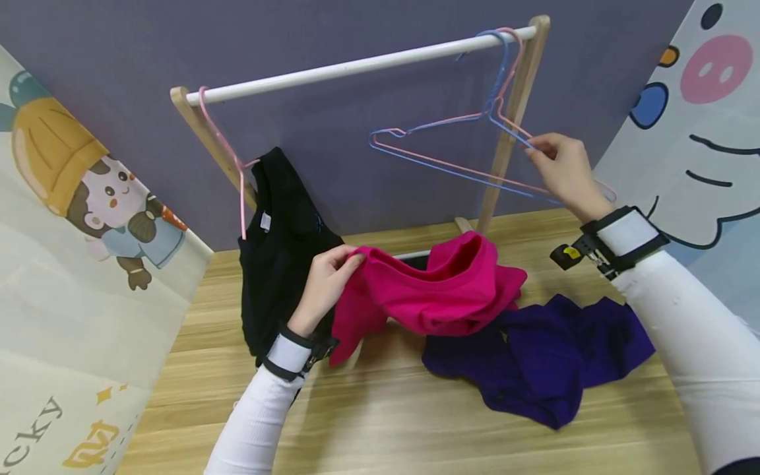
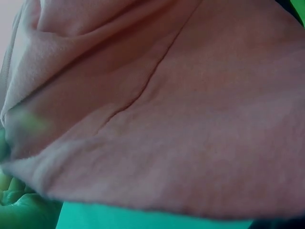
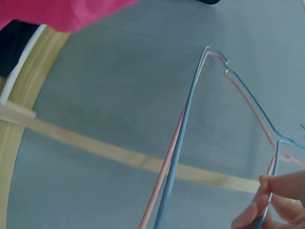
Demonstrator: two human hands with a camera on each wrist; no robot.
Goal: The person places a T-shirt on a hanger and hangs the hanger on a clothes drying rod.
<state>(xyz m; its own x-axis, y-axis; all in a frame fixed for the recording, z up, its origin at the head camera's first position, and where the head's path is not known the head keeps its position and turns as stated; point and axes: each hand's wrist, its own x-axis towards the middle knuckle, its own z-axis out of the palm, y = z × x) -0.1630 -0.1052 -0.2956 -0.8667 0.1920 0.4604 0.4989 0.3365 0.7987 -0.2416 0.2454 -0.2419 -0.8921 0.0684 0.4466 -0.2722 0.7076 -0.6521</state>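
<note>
My left hand [image 1: 325, 280] pinches the upper edge of a bright pink garment [image 1: 439, 297], which hangs bunched from the fingers with an opening facing up. In the left wrist view its cloth [image 2: 190, 119] fills most of the picture and hides the fingertips. With thumb and fingers, my right hand [image 1: 564, 168] pinches the sloping shoulder of a blue hanger [image 1: 439, 166]. A pink hanger [image 1: 466, 119] lies close alongside it, and both hooks are over the white rail [image 1: 356, 66]. In the right wrist view the fingers [image 3: 286, 186] close round the blue wire.
A black garment [image 1: 279, 264] hangs from another pink hanger [image 1: 222, 135] at the rail's left end. On the wood-grain surface [image 1: 380, 422] a dark purple garment [image 1: 546, 356] lies crumpled at the right. Wooden posts [image 1: 513, 125] hold up the rail before a grey backdrop.
</note>
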